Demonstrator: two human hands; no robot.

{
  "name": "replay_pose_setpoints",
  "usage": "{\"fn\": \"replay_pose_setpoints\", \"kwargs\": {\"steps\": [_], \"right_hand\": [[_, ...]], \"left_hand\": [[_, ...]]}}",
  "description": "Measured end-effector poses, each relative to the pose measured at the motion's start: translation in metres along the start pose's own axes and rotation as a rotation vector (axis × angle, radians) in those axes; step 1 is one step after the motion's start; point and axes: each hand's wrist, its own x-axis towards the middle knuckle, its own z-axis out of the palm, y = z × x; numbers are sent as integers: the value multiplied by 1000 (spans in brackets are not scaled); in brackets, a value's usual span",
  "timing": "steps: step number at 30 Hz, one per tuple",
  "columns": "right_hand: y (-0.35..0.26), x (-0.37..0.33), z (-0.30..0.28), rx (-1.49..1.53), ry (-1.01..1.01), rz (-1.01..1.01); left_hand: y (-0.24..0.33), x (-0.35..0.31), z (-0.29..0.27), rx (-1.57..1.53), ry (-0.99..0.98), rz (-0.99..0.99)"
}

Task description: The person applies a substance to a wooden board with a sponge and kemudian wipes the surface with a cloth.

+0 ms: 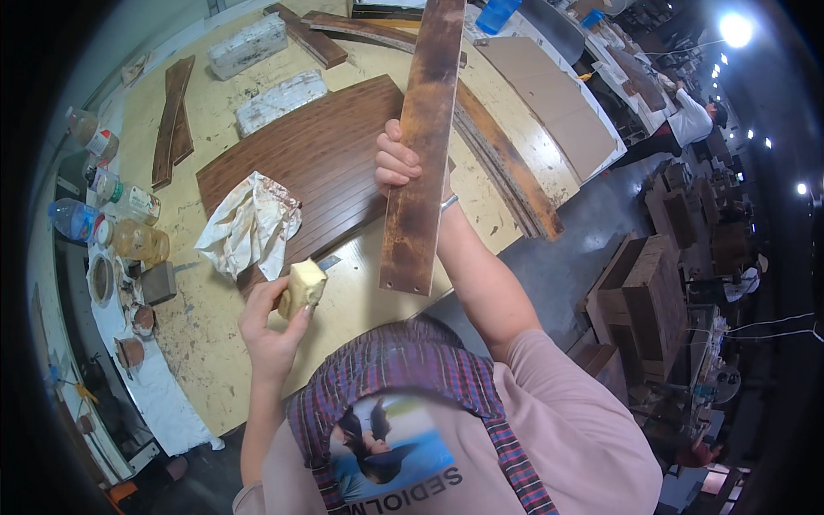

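My right hand (397,159) grips a long brown-stained wooden board (421,163) near its middle, its fingers curled over the left edge. The board is raised above the table, with patchy dark and amber stain and small holes at its near end. Between the thumb and fingers of my left hand (273,326) is a pale yellow sponge block (304,287), held near the table's front edge. Just beyond it lies a crumpled, brown-smeared white cloth (253,225). The cloth rests partly on a wide, curved dark-brown slatted panel (335,146), which the board partly covers.
Bottles and jars (137,240) line the table's left edge beside small pots (129,352). Two white-wrapped blocks (249,45) and crossed wooden strips (174,120) lie farther back. Right of the board are curved wooden rails (506,172) and a cardboard sheet (549,103). Another person (687,120) stands far right.
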Motion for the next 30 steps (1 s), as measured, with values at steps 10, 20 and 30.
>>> {"fn": "replay_pose_setpoints", "kwargs": {"steps": [10, 20, 30], "right_hand": [[3, -18, -6, -235, -111, 182], [6, -55, -22, -245, -44, 392], [2, -84, -49, -427, 69, 597]], "left_hand": [[8, 8, 3, 38, -5, 39], [-4, 0, -2, 7, 53, -36], [-58, -33, -69, 244, 488, -115]]}}
